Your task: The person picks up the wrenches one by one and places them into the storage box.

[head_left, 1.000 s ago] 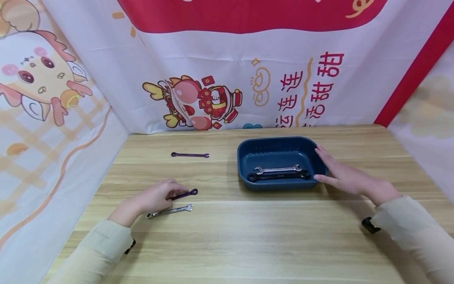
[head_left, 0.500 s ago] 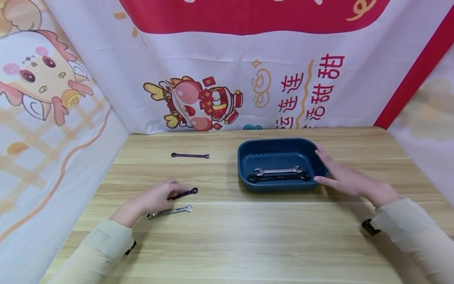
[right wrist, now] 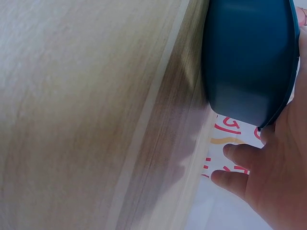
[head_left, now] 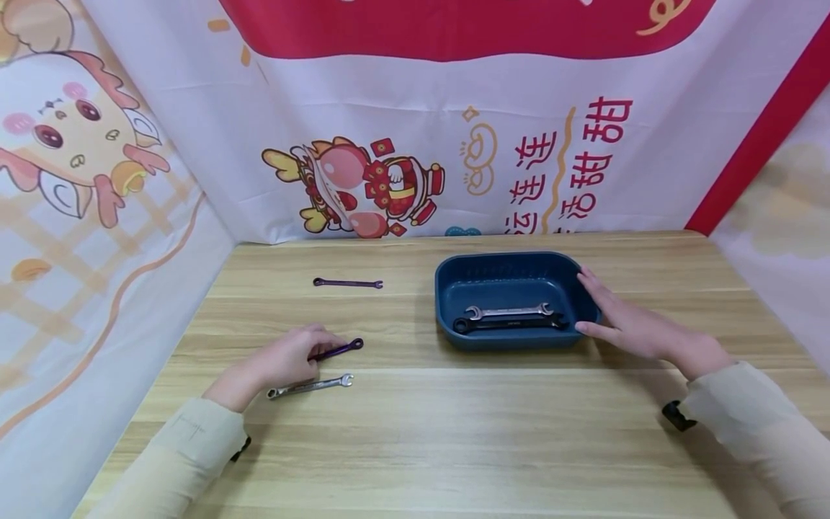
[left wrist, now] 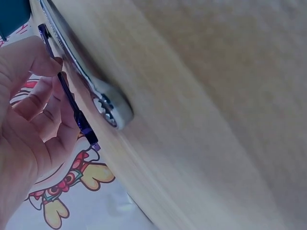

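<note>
My left hand (head_left: 295, 358) pinches a purple combination wrench (head_left: 340, 349) between thumb and fingers, its ring end pointing right. In the left wrist view, the purple wrench (left wrist: 72, 98) slants beside the fingers, close over the table. A silver combination wrench (head_left: 311, 387) lies just nearer to me, below that hand. Farther back rests another purple wrench (head_left: 348, 283). My right hand (head_left: 632, 321) touches the right end of a dark blue plastic bin (head_left: 502, 340), fingers spread along it and thumb at the front corner. Inside lie a silver open-end wrench (head_left: 509, 311) and a black wrench (head_left: 512, 324).
The wood-grain table (head_left: 454, 440) meets a printed white cloth (head_left: 402, 94) at its back edge. Another printed cloth (head_left: 97, 288) hangs along the left side. A black strap piece (head_left: 677, 415) shows under the right sleeve.
My left hand has raised the purple wrench slightly, its ring end shifting a little away from me. The right hand and the bin hold their place.
</note>
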A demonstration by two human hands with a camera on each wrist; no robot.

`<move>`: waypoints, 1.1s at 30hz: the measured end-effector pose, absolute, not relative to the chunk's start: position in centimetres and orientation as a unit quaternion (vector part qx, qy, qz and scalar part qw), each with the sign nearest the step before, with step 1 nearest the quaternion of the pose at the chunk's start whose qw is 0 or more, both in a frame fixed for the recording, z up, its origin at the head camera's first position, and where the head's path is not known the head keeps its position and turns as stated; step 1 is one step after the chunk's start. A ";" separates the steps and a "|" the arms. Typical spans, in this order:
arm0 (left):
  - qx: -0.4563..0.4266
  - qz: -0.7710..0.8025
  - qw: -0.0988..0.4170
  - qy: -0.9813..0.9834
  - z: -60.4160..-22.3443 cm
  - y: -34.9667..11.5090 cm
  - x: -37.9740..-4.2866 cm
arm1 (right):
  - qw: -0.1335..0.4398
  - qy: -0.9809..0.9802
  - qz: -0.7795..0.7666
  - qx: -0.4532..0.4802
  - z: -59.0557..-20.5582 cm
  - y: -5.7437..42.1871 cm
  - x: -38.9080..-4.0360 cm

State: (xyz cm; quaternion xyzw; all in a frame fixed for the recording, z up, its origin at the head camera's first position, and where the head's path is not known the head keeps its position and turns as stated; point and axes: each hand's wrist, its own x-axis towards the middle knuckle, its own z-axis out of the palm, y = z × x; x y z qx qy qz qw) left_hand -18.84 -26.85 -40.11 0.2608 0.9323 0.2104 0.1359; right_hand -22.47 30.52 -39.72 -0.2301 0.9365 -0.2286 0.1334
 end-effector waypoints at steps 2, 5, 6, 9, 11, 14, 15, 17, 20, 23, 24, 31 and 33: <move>0.258 0.209 0.138 0.933 -40.1 -26.8 -18.9 | 0.133 0.936 -0.229 -0.231 -39.7 30.5 -22.4; 0.257 0.208 0.142 0.933 -40.1 -26.9 -19.0 | 0.132 0.937 -0.227 -0.231 -39.7 30.5 -22.4; 0.258 0.208 0.142 0.933 -40.1 -26.9 -19.0 | 0.133 0.937 -0.227 -0.230 -39.7 30.6 -22.4; 0.266 0.212 0.143 0.930 -40.1 -27.0 -19.2 | 0.133 0.938 -0.225 -0.229 -39.8 30.6 -22.5; 0.268 0.213 0.142 0.929 -40.1 -27.0 -19.2 | 0.133 0.938 -0.225 -0.229 -39.8 30.6 -22.4; 0.273 0.218 0.142 0.926 -40.1 -27.1 -19.4 | 0.132 0.938 -0.225 -0.230 -39.8 30.6 -22.4; 0.273 0.219 0.141 0.926 -40.1 -27.1 -19.4 | 0.132 0.938 -0.225 -0.229 -39.8 30.6 -22.4; 0.276 0.220 0.141 0.925 -40.1 -27.1 -19.6 | 0.131 0.938 -0.224 -0.228 -39.8 30.6 -22.4; 0.279 0.220 0.141 0.924 -40.2 -27.2 -19.8 | 0.131 0.939 -0.223 -0.229 -39.9 30.7 -22.4; 0.277 0.220 0.146 0.924 -40.1 -27.1 -19.9 | 0.128 0.938 -0.223 -0.231 -40.0 30.7 -22.4; 0.276 0.219 0.147 0.924 -40.1 -27.1 -20.0 | 0.129 0.938 -0.223 -0.231 -40.1 30.7 -22.5; 0.276 0.207 0.147 0.927 -39.9 -26.8 -20.1 | 0.129 0.938 -0.226 -0.230 -39.9 30.7 -22.4; 0.277 0.206 0.147 0.927 -39.9 -26.7 -20.1 | 0.129 0.938 -0.225 -0.230 -39.9 30.7 -22.5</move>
